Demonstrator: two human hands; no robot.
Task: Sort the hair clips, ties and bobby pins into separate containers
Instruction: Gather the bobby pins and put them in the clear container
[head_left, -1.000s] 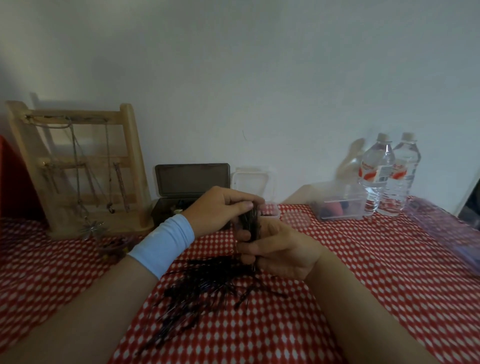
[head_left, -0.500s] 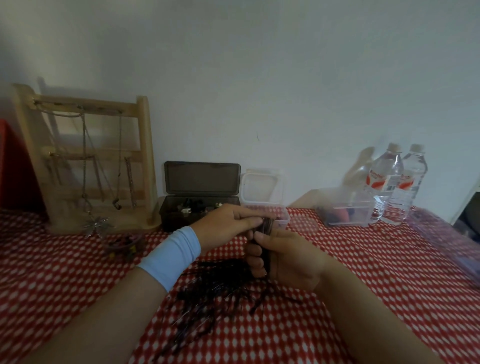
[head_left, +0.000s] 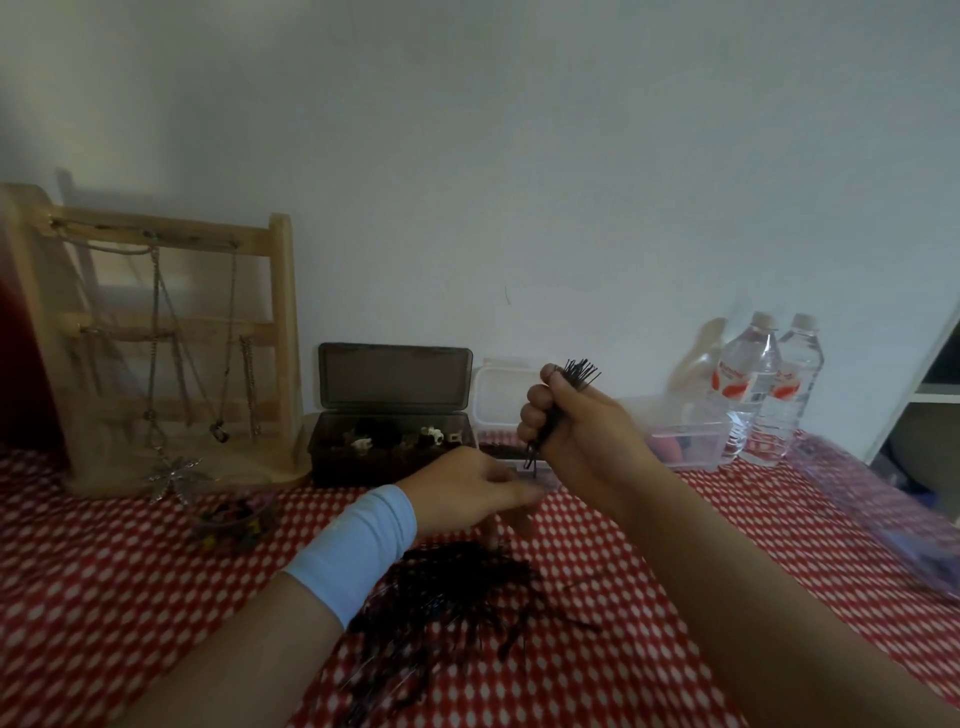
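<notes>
My right hand (head_left: 571, 426) grips an upright bundle of black bobby pins (head_left: 579, 373), raised in front of a small clear container (head_left: 498, 402) with its lid up. My left hand (head_left: 467, 493), with a light blue wristband, hovers low over the table with its fingers pointing down toward a loose pile of black bobby pins (head_left: 457, 603); it is blurred and I cannot tell whether it holds a pin. A dark box (head_left: 389, 436) with its lid open holds small hair clips. A heap of hair ties (head_left: 234, 514) lies at the left.
A wooden jewellery stand (head_left: 161, 332) with hanging chains leans at the back left. A clear tub (head_left: 685, 436) and two water bottles (head_left: 763, 384) stand at the back right. A clear plastic lid (head_left: 883, 514) lies along the right edge of the red checked tablecloth (head_left: 649, 545).
My right hand rose with the bobby pin bundle. My left hand let go of the bundle and dropped toward the pile on the table.
</notes>
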